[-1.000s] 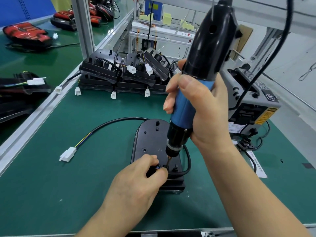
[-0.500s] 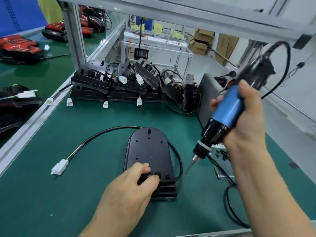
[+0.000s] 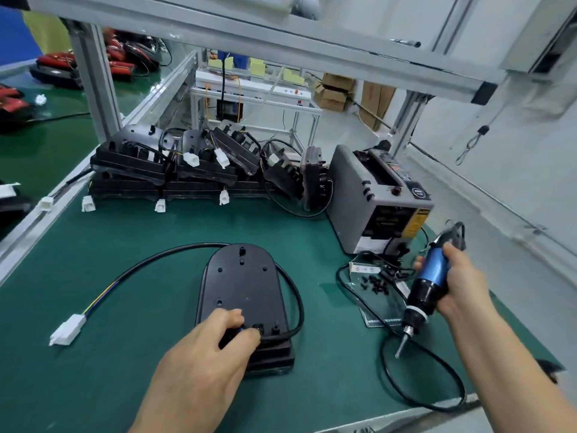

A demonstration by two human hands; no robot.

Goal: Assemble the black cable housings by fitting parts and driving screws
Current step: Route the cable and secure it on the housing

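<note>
left hand (image 3: 206, 348) curls its fingers onto the near end of the flat black oval plastic housing (image 3: 240, 292) lying mid green-matted desk (image 3: 140, 239) — right hand (image 3: 462, 285) wrapped round the blue-and-black electric screwdriver (image 3: 427, 285), tilted bit-down over bare mat right of the housing, towards the desk's front edge.

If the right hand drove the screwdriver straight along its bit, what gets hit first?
The bit of the screwdriver likely hits the green mat beside the black cord, right of the housing; depth unclear.
</note>
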